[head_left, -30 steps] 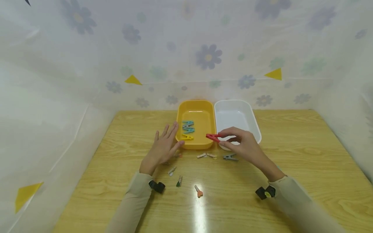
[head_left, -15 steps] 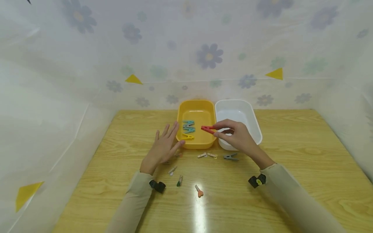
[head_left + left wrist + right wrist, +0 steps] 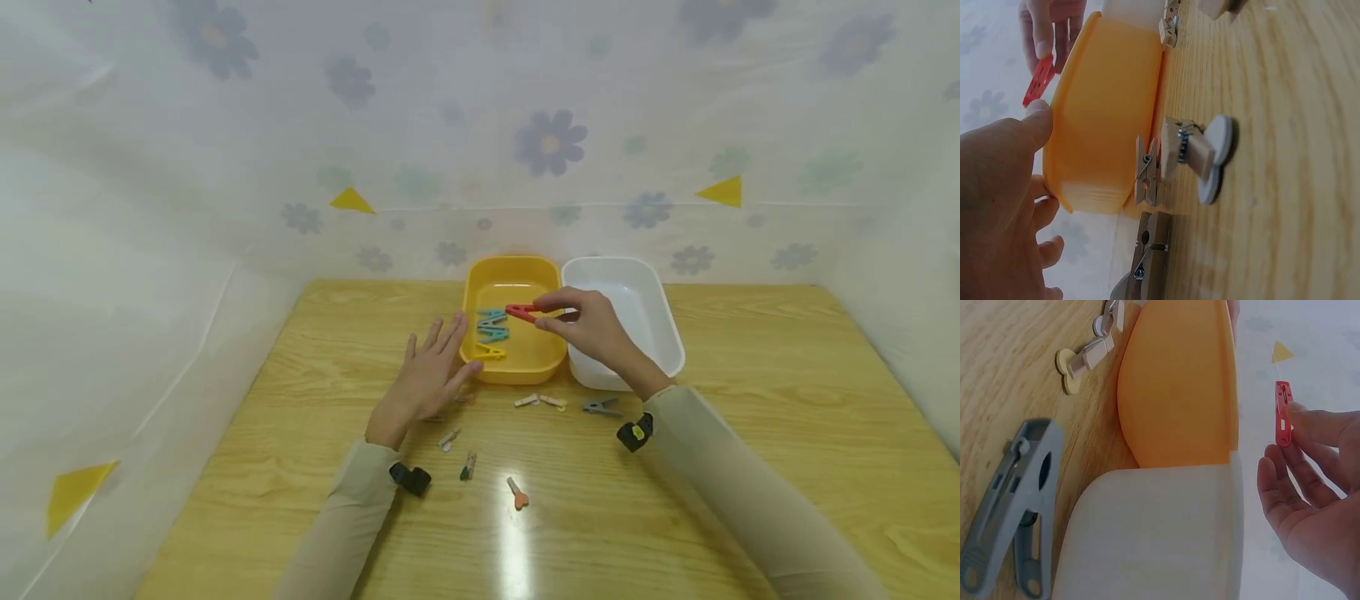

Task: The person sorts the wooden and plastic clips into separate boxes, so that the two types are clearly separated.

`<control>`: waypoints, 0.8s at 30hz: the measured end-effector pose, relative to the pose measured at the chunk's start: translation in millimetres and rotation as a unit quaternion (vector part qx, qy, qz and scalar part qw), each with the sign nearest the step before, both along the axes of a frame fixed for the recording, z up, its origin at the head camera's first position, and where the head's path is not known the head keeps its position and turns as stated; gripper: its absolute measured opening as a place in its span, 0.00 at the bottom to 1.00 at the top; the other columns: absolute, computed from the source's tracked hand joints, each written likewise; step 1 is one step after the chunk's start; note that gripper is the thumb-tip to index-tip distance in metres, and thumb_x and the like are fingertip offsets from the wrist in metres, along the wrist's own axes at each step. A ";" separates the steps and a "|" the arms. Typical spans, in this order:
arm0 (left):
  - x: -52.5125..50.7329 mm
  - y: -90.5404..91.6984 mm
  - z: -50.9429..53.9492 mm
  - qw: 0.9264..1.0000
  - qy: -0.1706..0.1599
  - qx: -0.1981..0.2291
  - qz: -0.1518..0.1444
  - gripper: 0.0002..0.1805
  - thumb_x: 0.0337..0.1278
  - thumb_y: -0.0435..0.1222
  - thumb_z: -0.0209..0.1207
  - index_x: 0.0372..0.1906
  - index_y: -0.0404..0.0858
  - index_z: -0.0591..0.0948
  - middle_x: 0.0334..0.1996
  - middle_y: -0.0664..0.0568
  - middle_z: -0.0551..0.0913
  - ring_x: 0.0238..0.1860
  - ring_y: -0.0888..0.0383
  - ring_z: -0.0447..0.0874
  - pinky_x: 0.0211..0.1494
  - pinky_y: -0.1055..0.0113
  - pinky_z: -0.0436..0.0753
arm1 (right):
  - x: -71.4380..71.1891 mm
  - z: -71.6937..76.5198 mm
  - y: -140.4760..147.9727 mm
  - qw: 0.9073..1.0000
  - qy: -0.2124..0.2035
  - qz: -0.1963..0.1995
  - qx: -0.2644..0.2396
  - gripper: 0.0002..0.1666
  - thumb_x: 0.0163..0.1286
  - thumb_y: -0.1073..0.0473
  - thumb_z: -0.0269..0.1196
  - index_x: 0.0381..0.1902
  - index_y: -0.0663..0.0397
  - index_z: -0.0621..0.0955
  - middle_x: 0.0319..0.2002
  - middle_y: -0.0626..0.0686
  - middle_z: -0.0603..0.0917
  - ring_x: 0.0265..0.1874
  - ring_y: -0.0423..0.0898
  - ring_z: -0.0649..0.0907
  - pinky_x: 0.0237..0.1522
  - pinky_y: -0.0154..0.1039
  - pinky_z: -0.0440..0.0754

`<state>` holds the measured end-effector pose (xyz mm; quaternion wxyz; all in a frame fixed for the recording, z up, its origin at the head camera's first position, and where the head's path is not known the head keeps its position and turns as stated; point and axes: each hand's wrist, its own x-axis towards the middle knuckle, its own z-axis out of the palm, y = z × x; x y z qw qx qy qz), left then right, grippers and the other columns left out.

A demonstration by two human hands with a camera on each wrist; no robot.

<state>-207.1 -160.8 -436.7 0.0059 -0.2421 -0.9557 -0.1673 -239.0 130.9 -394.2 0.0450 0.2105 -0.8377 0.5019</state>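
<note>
My right hand (image 3: 596,329) pinches a red clothespin (image 3: 522,312) between thumb and fingers, above the yellow tray (image 3: 536,374). In the right wrist view the red clothespin (image 3: 1283,414) is held clear of the tray's rim. Blue and grey clothespins (image 3: 492,326) lie in a column at the tray's left side, a yellow clothespin (image 3: 490,352) just below them. My left hand (image 3: 425,379), fingers spread, touches the tray's left rim with fingertips and thumb; the left wrist view shows the thumb on the rim of the orange-looking tray (image 3: 1100,106).
A white tray (image 3: 669,333) stands against the yellow tray's right side. In front lie a grey clothespin (image 3: 602,407) and small wooden clips, including a heart-tipped one (image 3: 519,498), a green-tipped one (image 3: 468,467) and another (image 3: 449,439) near my left wrist. Patterned sheeting (image 3: 450,150) hangs behind.
My right hand has moved left and away from me with the red clothespin, from the yellow tray's right edge to over its middle. My left hand has stayed at the rim.
</note>
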 end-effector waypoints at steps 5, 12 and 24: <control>0.0 2.1 1.2 1.000 -0.005 -0.004 0.000 0.43 0.79 0.63 0.37 0.84 0.46 0.40 0.83 0.52 0.42 0.82 0.47 0.36 0.77 0.32 0.42 | -12.3 0.5 -6.0 1.000 -0.002 -0.010 0.012 0.16 0.68 0.64 0.72 0.53 0.62 0.87 0.52 0.60 0.87 0.50 0.55 0.86 0.47 0.46 0.87; 0.1 1.8 1.2 1.000 -0.004 -0.004 0.002 0.44 0.79 0.62 0.38 0.84 0.46 0.38 0.83 0.51 0.42 0.82 0.45 0.37 0.76 0.31 0.42 | -33.7 -5.2 -13.0 0.999 -0.009 -0.015 0.034 0.16 0.70 0.62 0.70 0.53 0.62 0.87 0.51 0.60 0.88 0.50 0.56 0.86 0.50 0.50 0.86; 3.8 -3.8 0.9 1.000 -0.006 -0.004 0.011 0.43 0.78 0.64 0.36 0.84 0.47 0.38 0.83 0.52 0.41 0.82 0.45 0.37 0.76 0.31 0.43 | -63.7 -10.9 -32.3 0.998 -0.030 -0.022 0.055 0.17 0.70 0.64 0.70 0.55 0.64 0.86 0.52 0.62 0.87 0.51 0.58 0.87 0.52 0.51 0.85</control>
